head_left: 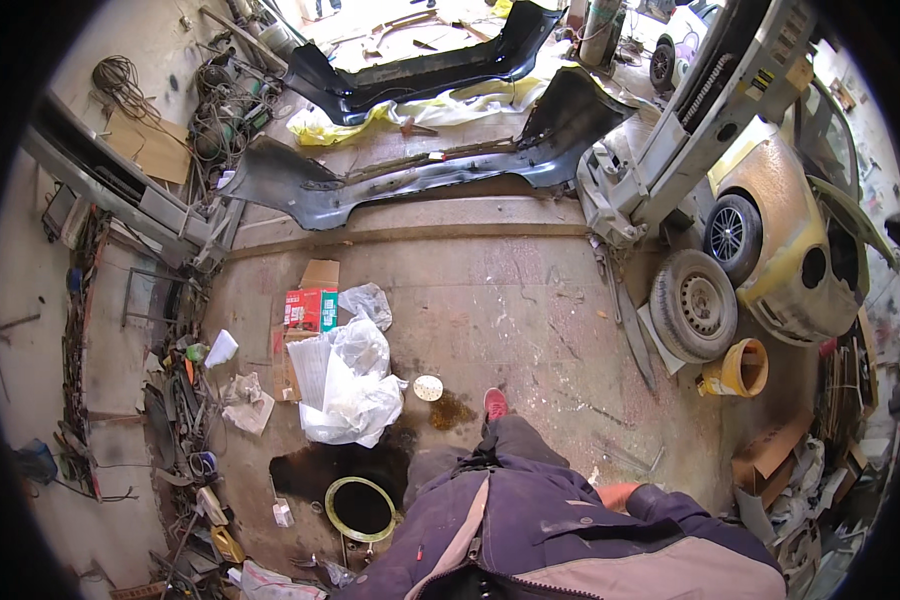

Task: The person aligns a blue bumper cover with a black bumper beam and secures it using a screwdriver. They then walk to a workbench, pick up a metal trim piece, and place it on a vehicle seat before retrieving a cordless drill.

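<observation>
Only a bit of bare skin of my right hand (615, 496) shows, at the right side of my jacket, below the dark sleeve (670, 510). Its fingers are hidden behind the jacket, so whether it holds anything does not show. My left hand is out of the picture. In front of me on the floor lie crumpled white plastic sheeting (355, 375) and an opened cardboard box (312, 310) with red and green print. A small round white lid or dish (427, 388) sits beside the sheeting. One red shoe (495, 402) of mine shows below my dark trousers.
Two bumpers, one dark (430, 80) and one grey (420, 185), lie across the far floor. Lift posts stand left and right (710, 110). A partly stripped car (790, 240), a loose wheel (694, 305) and a yellow bucket (745, 368) are at right. A dark stain surrounds a ring (332, 505).
</observation>
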Motion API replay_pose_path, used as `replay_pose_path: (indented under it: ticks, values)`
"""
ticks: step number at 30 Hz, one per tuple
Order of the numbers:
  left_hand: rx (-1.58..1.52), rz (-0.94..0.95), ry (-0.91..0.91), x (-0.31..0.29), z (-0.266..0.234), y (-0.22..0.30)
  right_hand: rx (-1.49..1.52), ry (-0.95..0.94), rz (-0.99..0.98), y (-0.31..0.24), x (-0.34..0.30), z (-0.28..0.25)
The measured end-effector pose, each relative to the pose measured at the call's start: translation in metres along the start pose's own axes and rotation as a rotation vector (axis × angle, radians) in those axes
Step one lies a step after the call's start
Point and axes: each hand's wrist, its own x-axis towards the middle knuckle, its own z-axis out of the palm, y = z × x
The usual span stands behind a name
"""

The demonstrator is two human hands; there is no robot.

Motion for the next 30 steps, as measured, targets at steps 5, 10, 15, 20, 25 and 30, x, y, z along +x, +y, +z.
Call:
replay_pose_path:
  ticks: [5, 10, 15, 20, 25, 30]
  values:
    - [-0.029, -0.028, 0.03, 0.019, -0.029, 0.044, -0.12, 0.073, -0.188, -0.055, 0.003, -0.033]
    - [-0.022, -0.036, 0.012, 0.066, -0.063, 0.082, -0.052, 0.147, -0.021, -0.129, 0.021, -0.066]
    - [0.021, -0.024, -0.011, 0.147, -0.117, 0.121, -0.026, 0.24, 0.052, -0.204, 0.055, -0.093]
    - [0.042, 0.023, -0.006, 0.239, -0.22, 0.165, 0.004, 0.318, 0.1, -0.285, 0.105, -0.113]
    - [0.101, 0.111, 0.078, 0.344, -0.353, 0.224, 0.027, 0.374, 0.128, -0.363, 0.143, -0.122]
    - [0.159, 0.2, 0.188, 0.422, -0.461, 0.282, 0.022, 0.374, 0.132, -0.415, 0.164, -0.133]
